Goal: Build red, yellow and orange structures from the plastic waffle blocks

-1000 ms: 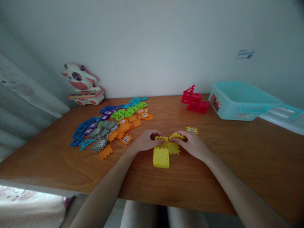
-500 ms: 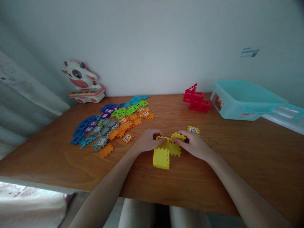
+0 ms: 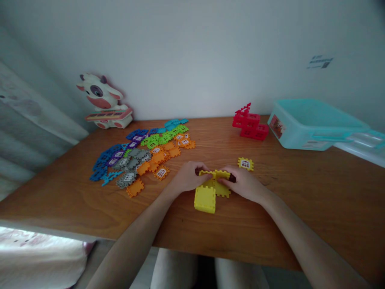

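Observation:
A structure of yellow interlocking tiles [image 3: 205,198] stands on the table in front of me, with a closed box shape at its near left. My left hand [image 3: 192,176] is closed on an upright tile at the structure's back left. On the other side, my right hand [image 3: 242,182] pinches a yellow tile [image 3: 221,174] that stands upright at the back right, its edge against the neighbouring tile. Below it a flat yellow tile lies on the table. A loose yellow window tile [image 3: 246,163] lies just beyond my right hand. My fingers partly hide the joints.
Loose tiles in blue, purple, green, grey and orange [image 3: 135,188] spread over the left of the wooden table [image 3: 180,224]. A red tile structure [image 3: 251,125], a turquoise bin [image 3: 313,138] and a cow toy keyboard [image 3: 105,114] stand along the wall.
The yellow tile in my right hand has moved left and down, from tilted above the structure to upright against its back. My left hand stays on the structure.

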Motion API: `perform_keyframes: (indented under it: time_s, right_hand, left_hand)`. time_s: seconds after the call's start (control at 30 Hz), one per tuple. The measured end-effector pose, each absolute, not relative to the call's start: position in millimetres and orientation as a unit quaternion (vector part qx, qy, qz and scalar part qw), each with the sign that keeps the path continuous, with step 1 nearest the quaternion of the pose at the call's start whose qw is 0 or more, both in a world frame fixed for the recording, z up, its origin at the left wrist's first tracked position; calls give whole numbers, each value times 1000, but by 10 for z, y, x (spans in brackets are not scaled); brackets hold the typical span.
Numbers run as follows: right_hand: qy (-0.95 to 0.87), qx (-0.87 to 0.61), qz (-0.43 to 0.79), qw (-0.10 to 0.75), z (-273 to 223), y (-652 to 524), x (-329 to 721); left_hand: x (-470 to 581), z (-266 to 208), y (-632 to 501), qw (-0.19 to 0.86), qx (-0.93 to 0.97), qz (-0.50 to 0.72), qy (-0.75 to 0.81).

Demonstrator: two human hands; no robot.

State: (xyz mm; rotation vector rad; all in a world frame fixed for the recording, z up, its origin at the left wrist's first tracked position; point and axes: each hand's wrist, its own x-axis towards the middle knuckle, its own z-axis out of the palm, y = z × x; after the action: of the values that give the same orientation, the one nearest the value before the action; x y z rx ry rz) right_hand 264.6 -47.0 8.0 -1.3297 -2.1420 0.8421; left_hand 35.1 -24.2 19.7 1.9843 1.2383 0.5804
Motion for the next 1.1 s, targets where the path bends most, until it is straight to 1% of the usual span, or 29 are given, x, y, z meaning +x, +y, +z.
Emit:
perform_keyframes:
  time_s: [0.13,0.33,0.5,0.87,1.1]
  right_hand:
    - [-790,-485,299,228,76,-454,2674]
    - [-787,-473,300,260,41,-452,2670]
    - [-793,-500,257,236,29,-453,2612]
    - [-783,-503,249,267,16,-451,2527]
    - [-780,-531,217,252,-31,-448,2479]
  left_hand:
    - [349,195,-233,371,766,220,477]
    - [369,189,-241,363,759,218,495]
    - [391,200,-256,357,757,217,503]
    - [408,188,-271,343,762,221,502]
    - [396,166,-269,333,765,230,501]
